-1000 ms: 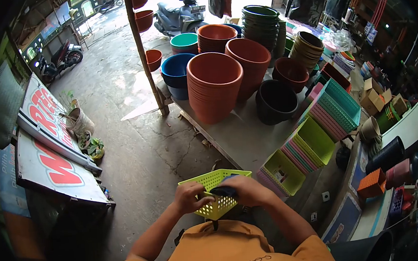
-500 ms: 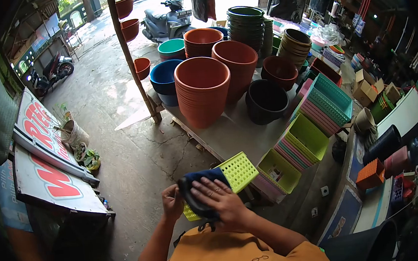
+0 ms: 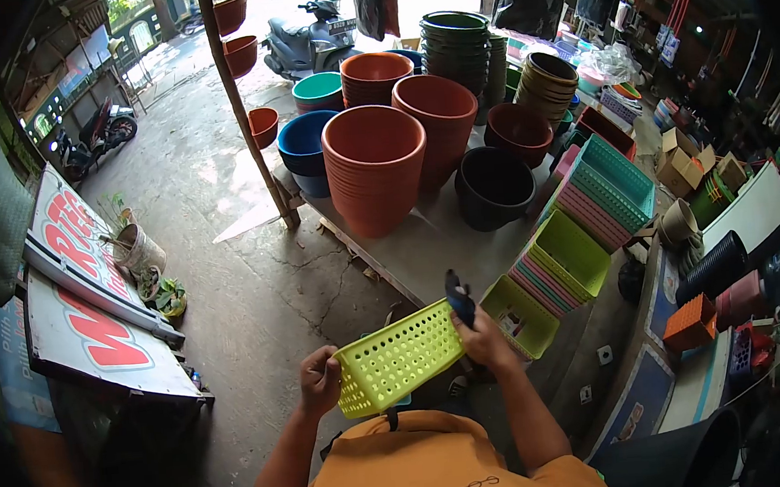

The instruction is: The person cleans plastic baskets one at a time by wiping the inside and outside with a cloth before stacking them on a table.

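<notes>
A yellow-green perforated plastic basket (image 3: 404, 357) is held tilted in front of my chest, its holed side facing up. My left hand (image 3: 320, 383) grips its left end, fingers curled with the thumb on the rim. At the other end, my right hand (image 3: 483, 337) is closed around a bunched dark blue cloth (image 3: 459, 298) and rests against the basket's right edge. Just to the right stand nested baskets, with a yellow-green one (image 3: 521, 317) at the near end.
A table (image 3: 413, 251) ahead bears stacked terracotta pots (image 3: 376, 176), a black pot (image 3: 496, 189) and blue pots (image 3: 307, 145). More baskets in yellow-green (image 3: 571, 252) and teal (image 3: 614, 185) line its right side. A wooden post (image 3: 246, 108) and signboards (image 3: 95, 331) stand to the left.
My right hand has moved right with the cloth, from across the basket to its right end. The basket's holed side is now uncovered. My left hand stays at the left end.
</notes>
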